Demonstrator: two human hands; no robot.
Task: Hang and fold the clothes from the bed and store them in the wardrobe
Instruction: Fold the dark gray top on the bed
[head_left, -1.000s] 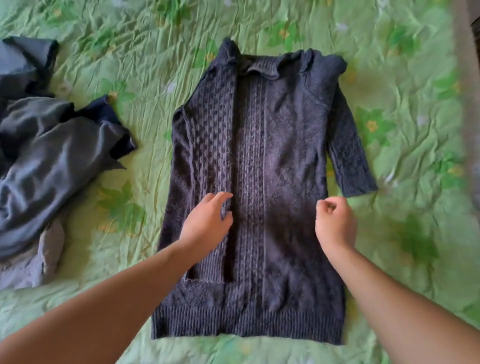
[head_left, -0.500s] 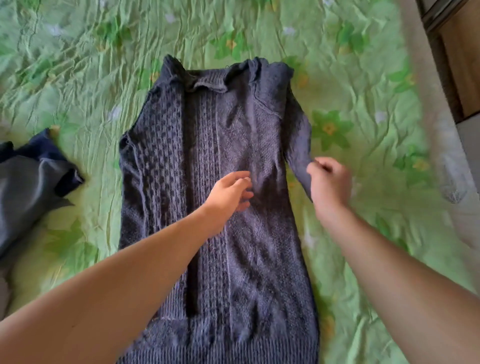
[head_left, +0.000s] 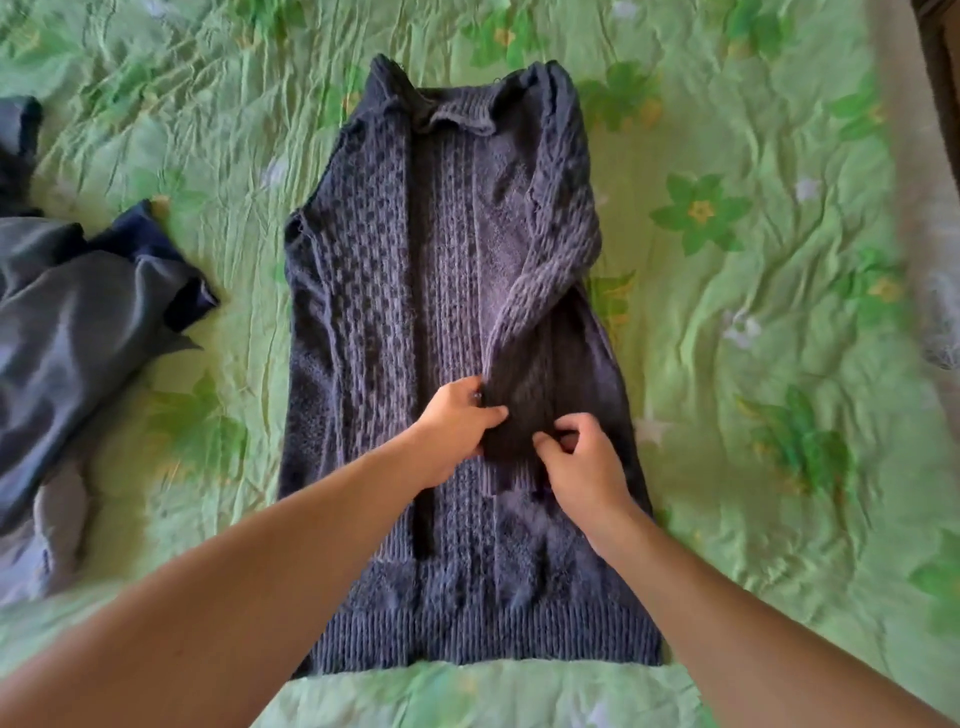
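Note:
A dark blue knitted sweater (head_left: 405, 291) lies flat on the green flowered bedspread (head_left: 753, 312), collar away from me, ribbed hem near me. Its right sleeve (head_left: 540, 291) is folded diagonally across the body toward the middle. My left hand (head_left: 457, 426) holds the cuff end of that sleeve from the left, thumb over the knit. My right hand (head_left: 582, 462) has curled fingers pinching the same cuff from the right. The left side of the sweater is folded in lengthwise.
A pile of grey and navy clothes (head_left: 72, 332) lies on the bed at the left. The bed's pale edge (head_left: 924, 234) runs down the right side, with dark wooden furniture (head_left: 943, 52) at the top right corner.
My right hand took the right sleeve's end and carried it left across the sweater body. My left hand moved right and now holds the cuff too.

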